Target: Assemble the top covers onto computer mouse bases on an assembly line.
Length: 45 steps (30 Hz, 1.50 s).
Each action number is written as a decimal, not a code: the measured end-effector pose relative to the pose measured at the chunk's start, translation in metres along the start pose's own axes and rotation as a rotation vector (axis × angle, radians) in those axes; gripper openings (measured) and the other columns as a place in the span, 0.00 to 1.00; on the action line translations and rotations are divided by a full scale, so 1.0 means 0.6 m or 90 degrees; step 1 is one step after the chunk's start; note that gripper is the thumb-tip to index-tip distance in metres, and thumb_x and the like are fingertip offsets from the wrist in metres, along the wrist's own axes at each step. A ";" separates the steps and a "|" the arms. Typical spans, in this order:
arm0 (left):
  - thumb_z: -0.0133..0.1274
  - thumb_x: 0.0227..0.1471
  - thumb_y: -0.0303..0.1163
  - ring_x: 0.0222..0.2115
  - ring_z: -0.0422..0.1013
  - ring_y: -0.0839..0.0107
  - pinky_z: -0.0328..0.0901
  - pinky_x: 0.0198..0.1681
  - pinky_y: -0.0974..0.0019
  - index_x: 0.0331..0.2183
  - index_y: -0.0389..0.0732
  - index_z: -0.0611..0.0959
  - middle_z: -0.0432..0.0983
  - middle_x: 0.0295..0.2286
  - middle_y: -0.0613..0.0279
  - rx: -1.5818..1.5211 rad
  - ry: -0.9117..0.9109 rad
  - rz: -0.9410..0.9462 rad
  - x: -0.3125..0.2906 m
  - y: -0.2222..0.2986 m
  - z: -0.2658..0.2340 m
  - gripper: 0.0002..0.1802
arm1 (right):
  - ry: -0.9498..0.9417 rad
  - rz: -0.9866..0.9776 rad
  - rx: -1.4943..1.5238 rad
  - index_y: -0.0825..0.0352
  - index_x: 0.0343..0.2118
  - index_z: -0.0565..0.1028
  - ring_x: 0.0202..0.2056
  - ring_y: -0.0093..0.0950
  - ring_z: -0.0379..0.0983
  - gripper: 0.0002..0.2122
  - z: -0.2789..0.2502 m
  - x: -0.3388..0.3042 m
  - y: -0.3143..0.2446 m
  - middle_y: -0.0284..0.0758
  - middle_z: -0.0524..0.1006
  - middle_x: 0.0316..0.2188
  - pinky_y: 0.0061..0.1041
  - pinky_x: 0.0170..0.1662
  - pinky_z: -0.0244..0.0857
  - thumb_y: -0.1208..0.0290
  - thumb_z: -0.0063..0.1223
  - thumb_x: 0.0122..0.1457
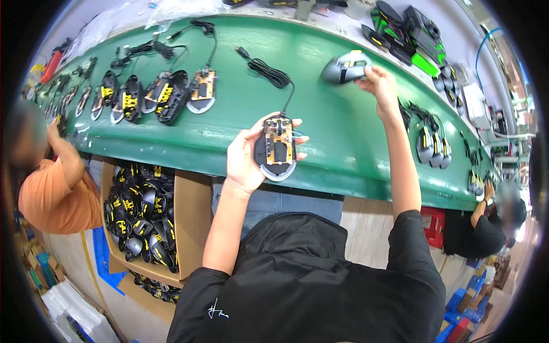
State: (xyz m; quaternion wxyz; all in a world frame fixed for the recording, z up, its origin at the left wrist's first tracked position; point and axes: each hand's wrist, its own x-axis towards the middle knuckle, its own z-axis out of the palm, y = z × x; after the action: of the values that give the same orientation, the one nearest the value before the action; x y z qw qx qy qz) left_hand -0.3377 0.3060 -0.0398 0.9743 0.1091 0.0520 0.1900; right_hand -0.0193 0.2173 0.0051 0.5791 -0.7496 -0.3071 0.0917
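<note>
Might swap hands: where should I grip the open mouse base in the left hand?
On the open mouse base, probably the pale near rim, from the near side: it juts past the left hand, the circuit board lies exposed, and the cable leaves the far end.

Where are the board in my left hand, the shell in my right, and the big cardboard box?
Board (279,139): head view, middle of its face.
Shell (343,69): head view, middle of its body.
Box (193,220): head view, its right side.

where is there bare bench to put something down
Bare green bench lies between the left hand and right forearm, and between the coiled cable and the opened mice. Crowded: the left side, and around the assembled mice at right.
</note>
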 end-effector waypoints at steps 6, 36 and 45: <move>0.33 0.61 0.46 0.41 0.74 0.45 0.74 0.38 0.48 0.49 0.36 0.73 0.72 0.47 0.37 0.064 0.028 -0.064 0.011 -0.010 0.012 0.26 | -0.167 0.269 0.138 0.69 0.39 0.79 0.25 0.19 0.72 0.13 -0.055 -0.107 0.027 0.31 0.79 0.26 0.17 0.30 0.66 0.64 0.52 0.61; 0.34 0.65 0.42 0.28 0.78 0.57 0.77 0.29 0.61 0.45 0.24 0.73 0.76 0.35 0.43 0.426 0.107 0.044 -0.056 -0.047 0.028 0.27 | -0.537 0.140 0.186 0.71 0.35 0.76 0.33 0.19 0.76 0.08 0.109 -0.225 -0.098 0.35 0.81 0.30 0.20 0.39 0.71 0.77 0.60 0.53; 0.34 0.65 0.40 0.27 0.78 0.64 0.76 0.28 0.67 0.44 0.26 0.74 0.78 0.30 0.49 0.570 0.138 0.055 -0.061 -0.041 0.020 0.25 | -0.416 0.009 -0.023 0.72 0.35 0.73 0.32 0.20 0.77 0.07 0.134 -0.264 -0.118 0.35 0.80 0.28 0.21 0.39 0.71 0.79 0.58 0.54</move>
State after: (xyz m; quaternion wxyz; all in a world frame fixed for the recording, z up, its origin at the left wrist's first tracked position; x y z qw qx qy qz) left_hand -0.3608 0.2676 -0.0317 0.8113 0.5006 0.2262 0.1999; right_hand -0.2099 0.2027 0.0110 0.4359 -0.6931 -0.4727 0.3259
